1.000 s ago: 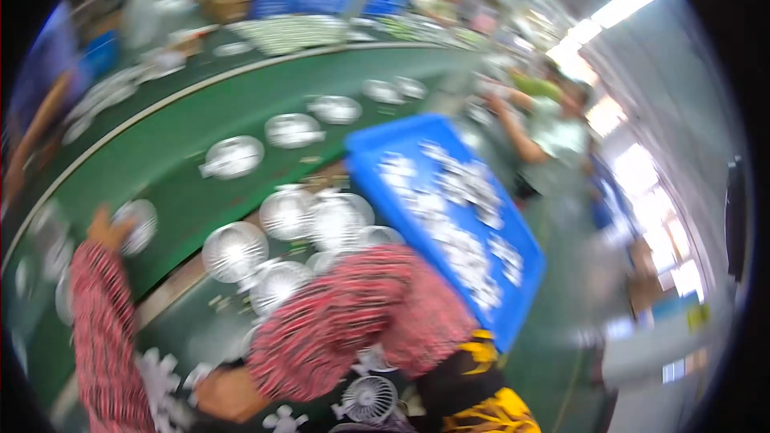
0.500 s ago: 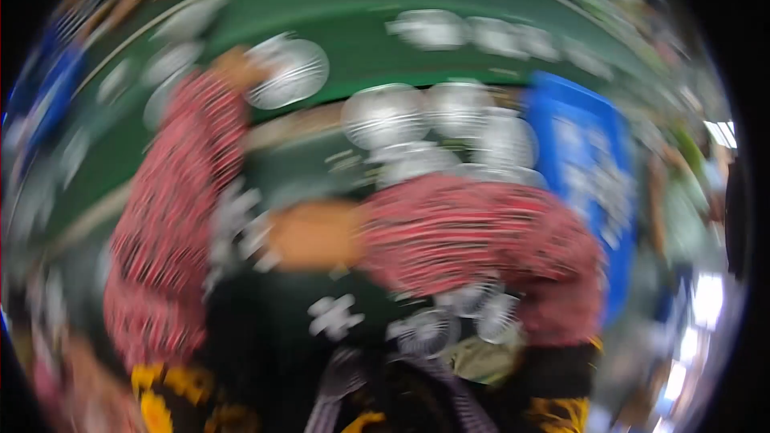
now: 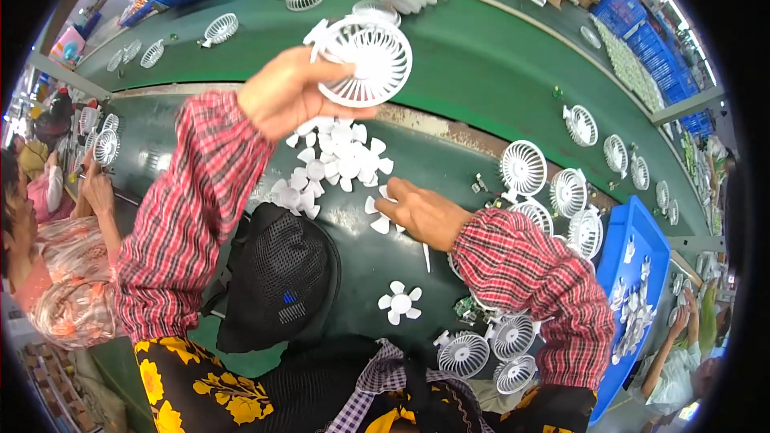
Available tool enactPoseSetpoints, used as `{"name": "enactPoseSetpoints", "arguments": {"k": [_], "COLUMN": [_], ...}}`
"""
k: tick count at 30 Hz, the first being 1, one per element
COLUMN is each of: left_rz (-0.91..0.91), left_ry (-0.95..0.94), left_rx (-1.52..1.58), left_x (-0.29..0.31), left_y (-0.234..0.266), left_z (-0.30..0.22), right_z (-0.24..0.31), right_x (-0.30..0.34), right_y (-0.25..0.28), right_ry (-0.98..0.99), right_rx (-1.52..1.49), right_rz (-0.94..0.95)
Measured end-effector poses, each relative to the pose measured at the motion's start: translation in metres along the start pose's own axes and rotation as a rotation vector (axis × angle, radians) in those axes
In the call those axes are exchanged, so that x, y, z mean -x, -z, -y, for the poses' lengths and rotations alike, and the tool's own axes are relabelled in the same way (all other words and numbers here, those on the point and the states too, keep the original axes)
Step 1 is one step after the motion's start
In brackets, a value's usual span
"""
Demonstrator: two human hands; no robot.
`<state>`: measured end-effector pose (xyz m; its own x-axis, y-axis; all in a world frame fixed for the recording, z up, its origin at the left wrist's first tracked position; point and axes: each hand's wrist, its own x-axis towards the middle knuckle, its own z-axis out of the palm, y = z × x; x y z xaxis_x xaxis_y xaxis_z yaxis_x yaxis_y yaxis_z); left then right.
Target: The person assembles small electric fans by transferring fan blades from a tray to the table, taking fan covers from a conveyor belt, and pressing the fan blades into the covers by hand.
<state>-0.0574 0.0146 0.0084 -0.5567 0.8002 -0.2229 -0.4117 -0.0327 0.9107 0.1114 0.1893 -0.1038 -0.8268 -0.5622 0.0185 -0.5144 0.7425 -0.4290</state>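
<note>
My left hand point(image 3: 293, 92) is raised over the belt's near edge, closed on the rim of a white round fan grille point(image 3: 370, 64). Its thumb lies across the grille's slats. Lower and to the right, my right hand point(image 3: 425, 212) pinches a small white fan blade point(image 3: 378, 223) just above the green worktop. Between the hands lies a heap of white fan blades point(image 3: 345, 152). A single fan blade point(image 3: 399, 302) sits apart on the worktop nearer to me. Several fan grilles point(image 3: 523, 167) crowd around my right forearm, and some circuit boards point(image 3: 468, 307) show beside it.
A black mesh cap point(image 3: 281, 281) rests on the worktop by my left forearm. Beyond runs a green conveyor belt point(image 3: 481, 72) carrying more grilles. A blue tray point(image 3: 654, 232) with small white parts stands at the right. Co-workers sit at left, where a hand point(image 3: 98, 190) shows, and at right.
The view has turned and the earlier blur is gone. My left hand, with the grille, is nearer the heap of blades. My right hand has moved right of the heap with a fan blade.
</note>
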Motion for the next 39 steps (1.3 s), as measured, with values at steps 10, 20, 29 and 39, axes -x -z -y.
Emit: {"name": "enactPoseSetpoints", "arguments": {"k": [10, 20, 29, 39], "left_rz": [0.076, 0.147, -0.163, -0.089], "left_ry": [0.026, -0.023, -0.299, -0.529], "left_rx": [0.044, 0.018, -0.211, -0.364], "left_x": [0.028, 0.035, 0.021, 0.021], "left_y": [-0.016, -0.042, -0.060, -0.076], "left_z": [0.024, 0.033, 0.043, 0.014], "right_z": [0.028, 0.044, 0.036, 0.018], "right_x": [0.014, -0.008, -0.018, -0.009], "right_y": [0.114, 0.100, 0.096, 0.131], "right_ry": [-0.119, -0.040, -0.021, -0.114], "right_rx": [-0.017, 0.246, 0.242, -0.824], "right_rz": [-0.721, -0.611, -0.704, -0.701]}}
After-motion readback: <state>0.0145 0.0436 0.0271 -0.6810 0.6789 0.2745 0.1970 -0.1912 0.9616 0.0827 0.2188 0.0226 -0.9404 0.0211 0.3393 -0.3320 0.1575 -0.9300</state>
